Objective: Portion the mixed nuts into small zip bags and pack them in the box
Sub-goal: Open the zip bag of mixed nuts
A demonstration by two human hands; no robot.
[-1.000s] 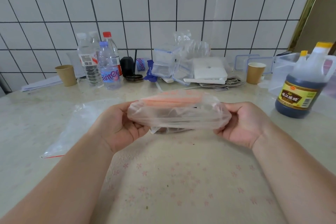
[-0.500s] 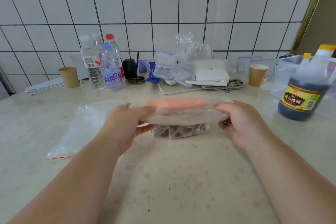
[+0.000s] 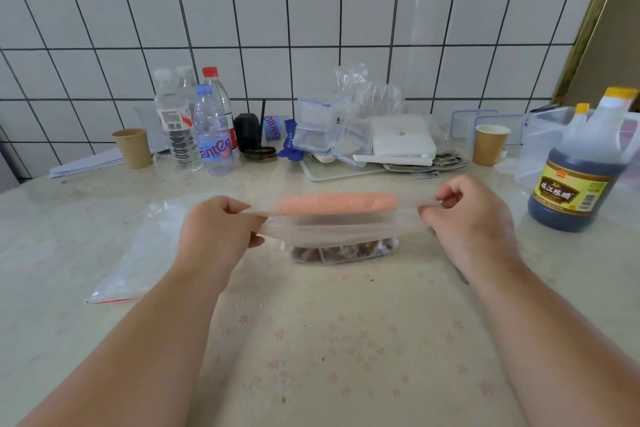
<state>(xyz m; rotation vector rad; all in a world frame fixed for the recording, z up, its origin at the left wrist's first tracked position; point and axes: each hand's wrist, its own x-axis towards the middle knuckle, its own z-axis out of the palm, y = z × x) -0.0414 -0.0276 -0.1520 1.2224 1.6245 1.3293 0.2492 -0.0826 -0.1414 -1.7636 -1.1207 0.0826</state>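
A clear zip bag (image 3: 337, 218) with an orange-pink strip along its top stands on the table in front of me, mixed nuts (image 3: 343, 251) lying in its bottom. My left hand (image 3: 216, 230) pinches the bag's left top corner. My right hand (image 3: 472, 217) pinches the right top corner, and the top edge is stretched taut between them. A second, flat zip bag (image 3: 138, 253) with a red edge lies on the table to the left, partly under my left arm. Clear lidded boxes (image 3: 317, 126) stand at the back of the table.
At the back left stand several water bottles (image 3: 211, 132) and a paper cup (image 3: 133, 147). A white box (image 3: 401, 140) and loose plastic bags sit at the back middle. A second paper cup (image 3: 490, 144), a clear tub (image 3: 550, 146) and a dark vinegar jug (image 3: 581, 177) are at the right.
The bag went from lying bunched between both hands to hanging upright with its base on the table. Both hands moved up and apart to its top corners, pulling the top edge taut.
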